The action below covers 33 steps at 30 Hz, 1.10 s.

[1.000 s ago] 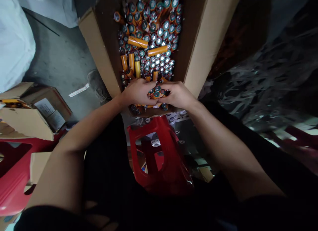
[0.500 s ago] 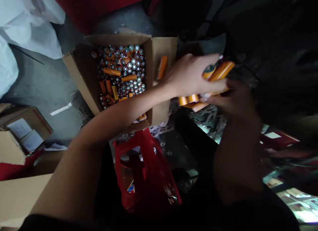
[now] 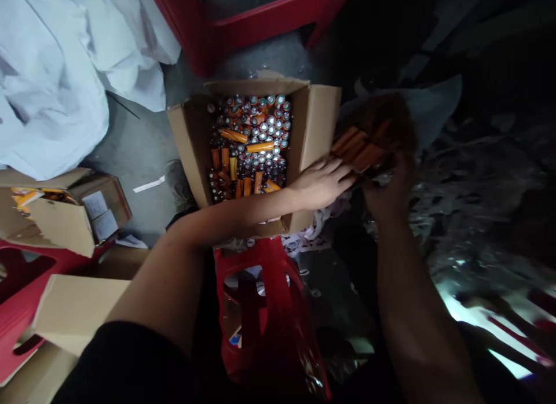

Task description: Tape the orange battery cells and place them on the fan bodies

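Note:
An open cardboard box [image 3: 315,123] on the floor is packed with several orange cylindrical battery cells [image 3: 252,146], some upright with teal tops, some lying flat. To its right, in shadow, my right hand [image 3: 386,187] is closed under a bundle of orange cells [image 3: 360,146]. My left hand [image 3: 321,181] reaches across the box's right wall with fingers stretched out, its tips touching the bundle's lower left end.
A red plastic stool [image 3: 264,311] stands just below the box. Another red stool [image 3: 260,16] is behind it. White sheeting [image 3: 56,74] lies at upper left. More cardboard boxes [image 3: 65,213] sit at the left. Dark clutter and tangled strips [image 3: 469,178] fill the right.
Both hands lifted a bundle of cells out of the box and carried it to the right. The left hand has since opened and slid to the bundle's lower end; the view shifted.

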### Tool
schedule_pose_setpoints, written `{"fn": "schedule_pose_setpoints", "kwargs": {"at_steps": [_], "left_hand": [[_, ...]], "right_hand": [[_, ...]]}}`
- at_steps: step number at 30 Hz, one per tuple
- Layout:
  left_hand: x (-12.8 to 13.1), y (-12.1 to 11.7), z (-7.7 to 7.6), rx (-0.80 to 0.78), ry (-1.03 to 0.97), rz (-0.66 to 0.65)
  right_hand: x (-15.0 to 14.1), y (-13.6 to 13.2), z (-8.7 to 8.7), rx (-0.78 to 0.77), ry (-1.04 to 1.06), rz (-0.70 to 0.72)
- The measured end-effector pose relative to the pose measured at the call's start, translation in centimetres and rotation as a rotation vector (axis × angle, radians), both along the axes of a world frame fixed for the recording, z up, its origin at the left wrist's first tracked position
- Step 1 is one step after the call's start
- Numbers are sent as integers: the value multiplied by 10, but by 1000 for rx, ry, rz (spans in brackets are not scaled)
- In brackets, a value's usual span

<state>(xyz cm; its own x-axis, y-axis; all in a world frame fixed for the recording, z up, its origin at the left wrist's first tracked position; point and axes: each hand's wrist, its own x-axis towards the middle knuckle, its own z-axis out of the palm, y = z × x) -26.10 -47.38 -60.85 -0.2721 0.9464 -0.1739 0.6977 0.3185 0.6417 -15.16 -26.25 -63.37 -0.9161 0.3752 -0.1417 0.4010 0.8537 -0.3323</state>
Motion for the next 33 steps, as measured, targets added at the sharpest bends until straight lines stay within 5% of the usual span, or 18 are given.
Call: {"fn": "schedule_pose_setpoints", "kwargs": {"at_steps": [2,5,9,13,17,25,29,33], "left_hand": [[-20,-55,15,10,-4,-48],[-53,-142,19,-275,25,179],[-63,-207,2,-515,53,413],[-48,-206,-9,-549,57,428],[-40,-197,-8,-507,78,426],[-23,-194,17,-759,-47,343],[-6,-213,27,-685,-44,90],[5,-227,26,-621,-36,-23]], "right_hand": [[6,-28,28,50,37,58],[-11,-89,56,-107,-39,332],[-76,-176,45,-277,-233,613],[-140,-231,5,-247,-286,700],[-155,-244,-17,-276,-290,769],[-95,-236,-9,-174,-460,575],[-64,-240,-7,-228,-390,652],[-27,-235,1,-291,-372,685]]}}
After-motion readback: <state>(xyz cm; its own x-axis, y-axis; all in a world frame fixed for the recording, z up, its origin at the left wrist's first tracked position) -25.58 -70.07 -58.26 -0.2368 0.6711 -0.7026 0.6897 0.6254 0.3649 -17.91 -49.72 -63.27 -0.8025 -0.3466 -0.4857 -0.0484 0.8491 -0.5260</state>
